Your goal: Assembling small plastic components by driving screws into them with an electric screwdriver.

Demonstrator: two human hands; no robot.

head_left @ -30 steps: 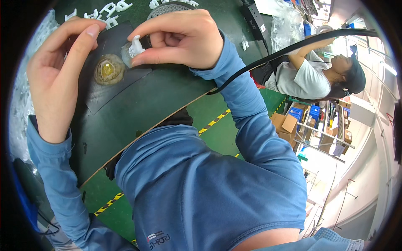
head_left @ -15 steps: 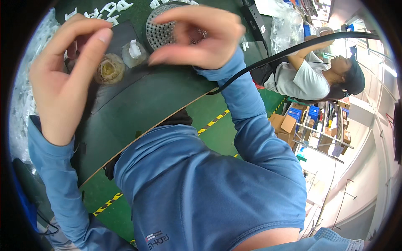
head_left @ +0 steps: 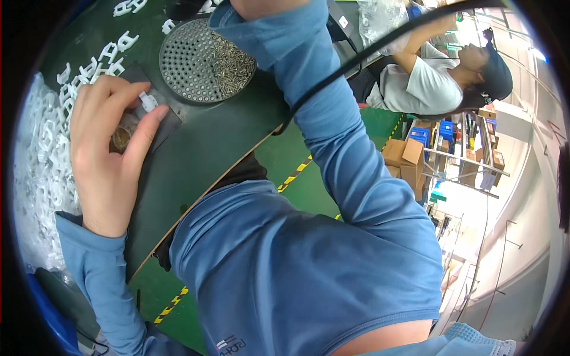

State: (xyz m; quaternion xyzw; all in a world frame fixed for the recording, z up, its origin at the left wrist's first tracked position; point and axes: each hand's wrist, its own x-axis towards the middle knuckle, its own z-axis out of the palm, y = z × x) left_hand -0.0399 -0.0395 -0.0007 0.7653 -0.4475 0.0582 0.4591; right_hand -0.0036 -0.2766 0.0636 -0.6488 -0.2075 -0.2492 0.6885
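My left hand (head_left: 104, 142) is over a dark mat (head_left: 169, 127) on the green table. Its thumb and forefinger close on either side of a small white plastic part (head_left: 148, 103). Under the palm, partly covered by the fingers, lies a round amber-brown lump (head_left: 122, 137). My right hand (head_left: 267, 7) is mostly cut off by the upper edge, with only skin near the cuff showing and its fingers out of sight. Below that sleeve sits a round grey tray (head_left: 184, 65) with rows of holes; small metal pins or screws (head_left: 234, 68) are heaped on its right side.
White plastic parts (head_left: 98, 68) lie scattered beyond my left hand, and a clear bag (head_left: 44, 172) of them fills the left side. A black cable (head_left: 356, 59) crosses over my right arm. A co-worker (head_left: 424, 83) sits at the right, near shelves with boxes (head_left: 407, 157).
My right hand has moved up, mostly out of the picture, uncovering the tray and its metal pieces. My left thumb and forefinger have come down onto the white plastic part. The view has shifted.
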